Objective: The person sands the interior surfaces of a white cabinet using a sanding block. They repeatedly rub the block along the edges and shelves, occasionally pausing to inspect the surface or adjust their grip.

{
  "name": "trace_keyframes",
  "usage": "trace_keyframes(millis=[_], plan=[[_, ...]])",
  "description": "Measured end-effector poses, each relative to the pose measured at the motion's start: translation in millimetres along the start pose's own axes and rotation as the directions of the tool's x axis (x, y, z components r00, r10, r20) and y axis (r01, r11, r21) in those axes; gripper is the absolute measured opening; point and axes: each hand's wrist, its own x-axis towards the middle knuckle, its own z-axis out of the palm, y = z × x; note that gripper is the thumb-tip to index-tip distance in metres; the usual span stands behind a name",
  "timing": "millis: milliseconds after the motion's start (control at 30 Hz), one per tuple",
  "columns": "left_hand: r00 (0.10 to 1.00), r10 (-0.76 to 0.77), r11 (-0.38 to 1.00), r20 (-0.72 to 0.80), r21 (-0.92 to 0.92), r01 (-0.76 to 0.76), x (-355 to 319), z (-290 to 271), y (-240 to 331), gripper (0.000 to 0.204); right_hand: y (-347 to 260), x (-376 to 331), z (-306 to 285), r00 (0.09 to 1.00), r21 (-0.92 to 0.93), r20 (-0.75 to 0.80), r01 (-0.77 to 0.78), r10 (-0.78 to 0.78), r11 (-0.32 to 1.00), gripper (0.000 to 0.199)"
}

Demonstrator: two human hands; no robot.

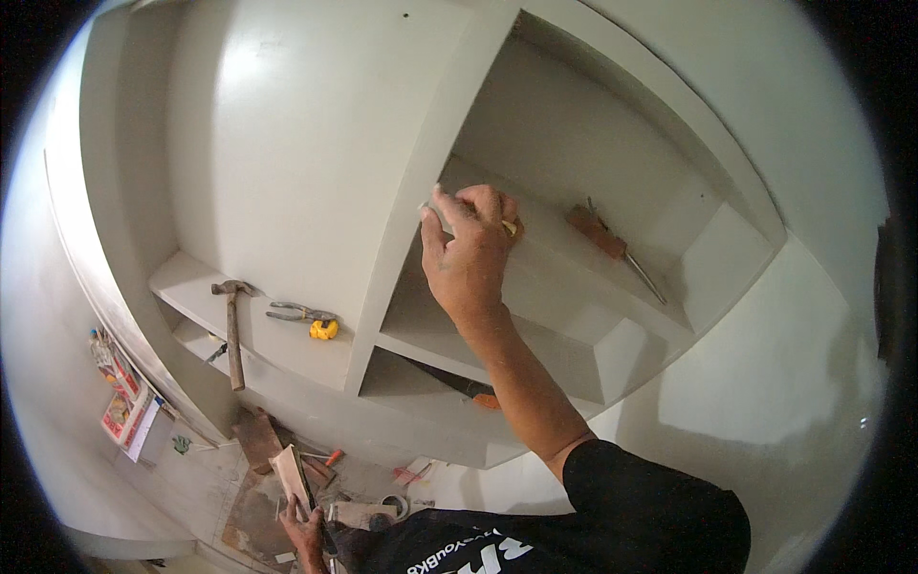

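Left hand [304,534]: low by the bottom edge of the view, fingers closed round a pale flat board [290,474] that stands tilted above the littered floor [206,483].
Right hand [469,251]: raised to the grey shelf unit [316,143], fingers pinched shut on a small pale scrap [427,209] pressed to the front edge of the upright divider; a bit of something yellow shows at the fingertips, too small to tell.
Lower left shelf: a hammer [232,330] lies with its handle over the front edge; just beside it, pliers [298,313] and a yellow tape measure [324,329].
Bottom compartment: a saw [459,385] with an orange handle.
Upper right shelf: a tool with a reddish-brown handle [612,244], well apart from the right hand.
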Motion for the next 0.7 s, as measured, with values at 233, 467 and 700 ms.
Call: trace_keyframes(millis=[233,467,700], plan=[[1.000,-0.022,0.998,-0.008,-0.062,0.022,-1.3,9.3,-25.0,0.071,18.8,11.2,0.2,0.998,0.121,0.027,0.053,-0.057,0.991,0.007],[0.972,-0.038,0.965,0.234,-0.243,0.096,14.7,21.3,-43.2,0.069,66.1,-10.3,-59.6,0.994,0.053,0.098,0.042,-0.047,0.998,0.003],[0.930,0.038,0.946,0.365,-0.312,0.085,41.7,39.3,-61.2,0.070,138.0,-36.7,-150.5,0.969,-0.001,0.231,-0.093,0.091,0.996,0.009]])
